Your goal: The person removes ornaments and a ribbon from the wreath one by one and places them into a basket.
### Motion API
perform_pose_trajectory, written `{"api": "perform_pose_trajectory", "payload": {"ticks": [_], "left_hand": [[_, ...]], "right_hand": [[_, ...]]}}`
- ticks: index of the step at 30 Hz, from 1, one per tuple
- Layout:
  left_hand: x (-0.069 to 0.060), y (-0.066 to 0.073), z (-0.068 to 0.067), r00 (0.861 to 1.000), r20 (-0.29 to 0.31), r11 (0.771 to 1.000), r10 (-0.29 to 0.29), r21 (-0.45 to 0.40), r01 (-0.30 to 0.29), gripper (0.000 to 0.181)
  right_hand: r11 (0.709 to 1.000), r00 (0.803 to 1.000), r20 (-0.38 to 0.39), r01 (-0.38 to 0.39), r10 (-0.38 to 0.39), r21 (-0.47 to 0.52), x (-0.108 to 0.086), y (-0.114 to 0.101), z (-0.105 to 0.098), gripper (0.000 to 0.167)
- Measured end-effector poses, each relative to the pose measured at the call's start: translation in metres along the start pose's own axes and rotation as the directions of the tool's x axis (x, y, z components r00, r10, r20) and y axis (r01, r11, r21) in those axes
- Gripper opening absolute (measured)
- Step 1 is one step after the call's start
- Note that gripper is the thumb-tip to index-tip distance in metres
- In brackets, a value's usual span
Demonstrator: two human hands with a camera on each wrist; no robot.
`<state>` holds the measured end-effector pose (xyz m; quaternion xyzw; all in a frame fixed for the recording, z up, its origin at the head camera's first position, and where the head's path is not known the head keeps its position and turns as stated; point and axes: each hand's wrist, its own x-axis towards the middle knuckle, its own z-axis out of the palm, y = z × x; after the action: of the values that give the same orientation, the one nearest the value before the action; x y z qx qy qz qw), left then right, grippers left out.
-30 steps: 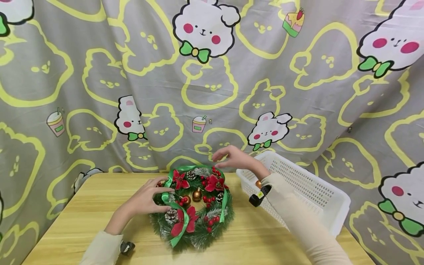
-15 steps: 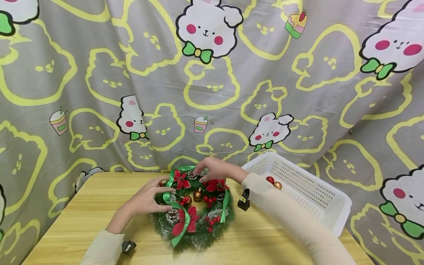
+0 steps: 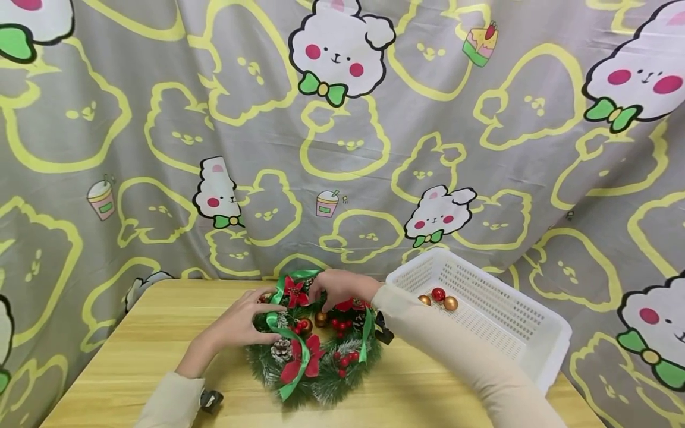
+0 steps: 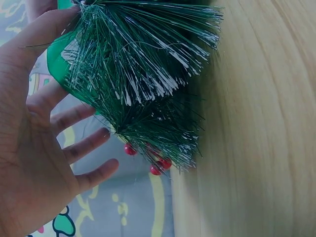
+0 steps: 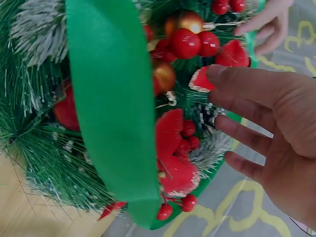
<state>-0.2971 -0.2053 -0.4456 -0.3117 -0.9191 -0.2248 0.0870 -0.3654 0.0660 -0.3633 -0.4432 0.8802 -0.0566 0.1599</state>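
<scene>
Nearest are two cream sleeves (image 3: 471, 356), each with a black device (image 3: 211, 401) at the wrist. The table (image 3: 423, 386) is wood-grained. On it, left of the basket, lies the wreath (image 3: 334, 387), flat, green and frosted at the tips. Its near side carries a red flower (image 3: 291, 367) with green ribbon (image 3: 291, 387) across it, and a pinecone (image 3: 280, 351) just beside.

The left hand (image 3: 241, 321) is at the wreath's left side, thumb and fingers spread wide; the left wrist view shows the thumb against the needles and no firm grip.

Red berries (image 3: 341, 326) and two gold balls (image 3: 321, 320) show about the wreath's centre. The right hand (image 3: 342, 286) reaches over the far right part, fingers pointing down toward the centre. In the right wrist view its fingers are apart and loosely extended, with nothing seen in them; the thumb overlaps a red petal (image 5: 201, 80), and contact cannot be told.

To the right stands a white basket (image 3: 514, 309), set at an angle, holding one red ball (image 3: 439, 294) and two gold ones together. Behind everything hangs a grey curtain (image 3: 257, 142) printed with rabbits and yellow outlines.
</scene>
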Motion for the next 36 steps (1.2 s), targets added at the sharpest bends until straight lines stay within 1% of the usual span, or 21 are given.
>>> {"api": "perform_pose_trajectory", "payload": {"ticks": [6,12,20,27,36], "left_hand": [[-0.001,0.0,0.0,1.0,0.0,1.0,-0.006,-0.014,0.006,0.055],[0.0,0.001,0.0,1.0,0.003,1.0,-0.01,-0.011,0.01,0.055],[0.0,0.001,0.001,1.0,-0.003,1.0,-0.008,-0.005,0.007,0.056],[0.0,0.0,0.001,1.0,0.001,1.0,-0.013,-0.004,0.013,0.057],[0.0,0.002,-0.001,1.0,0.002,1.0,-0.015,-0.012,0.015,0.057]], "right_hand": [[1.0,1.0,0.02,0.0,0.001,-0.018,0.007,0.003,0.011,0.031],[0.996,1.0,0.015,-0.016,0.017,-0.089,0.012,0.007,0.019,0.028],[0.984,0.999,0.026,-0.029,0.034,-0.173,0.015,0.006,0.02,0.025],[0.978,0.998,0.031,-0.041,0.049,-0.207,0.015,0.008,0.023,0.027],[0.959,0.999,0.039,-0.02,0.033,-0.282,0.017,0.008,0.025,0.026]]}}
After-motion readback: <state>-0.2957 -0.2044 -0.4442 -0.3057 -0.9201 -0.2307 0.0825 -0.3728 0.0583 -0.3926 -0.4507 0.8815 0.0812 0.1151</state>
